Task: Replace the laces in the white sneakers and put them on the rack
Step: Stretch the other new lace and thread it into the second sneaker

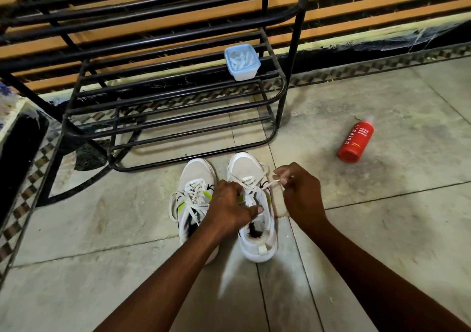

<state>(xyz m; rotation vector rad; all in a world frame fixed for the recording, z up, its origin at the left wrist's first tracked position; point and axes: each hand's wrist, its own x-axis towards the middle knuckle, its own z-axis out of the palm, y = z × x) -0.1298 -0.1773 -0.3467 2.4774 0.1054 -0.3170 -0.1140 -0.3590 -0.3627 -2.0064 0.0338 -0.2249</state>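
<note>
Grey floor tiles fill most of the view, with a black metal rack against the slatted wall beyond the hands. Both white sneakers stand side by side on the floor, toes toward the rack, close enough to lift straight onto a shelf later.

On the right sneaker, the left hand curls over the tongue and collar, thumb hooked into the opening, apparently to steady the shoe and keep the eyelets spread. Just right of it, the right hand has its fingers pinched on the end of the white lace, which runs taut back to the upper eyelets; this looks like threading or drawing a row tight.

To the left of the left hand, the left sneaker already carries a lace, loosely crossed, its ends trailing.

Well beyond the fingers, a small lidded plastic box sits on a rack shelf; its pale contents are too blurred to name. Farther right, a red body-wash bottle lies on its side, well apart from the work.
</note>
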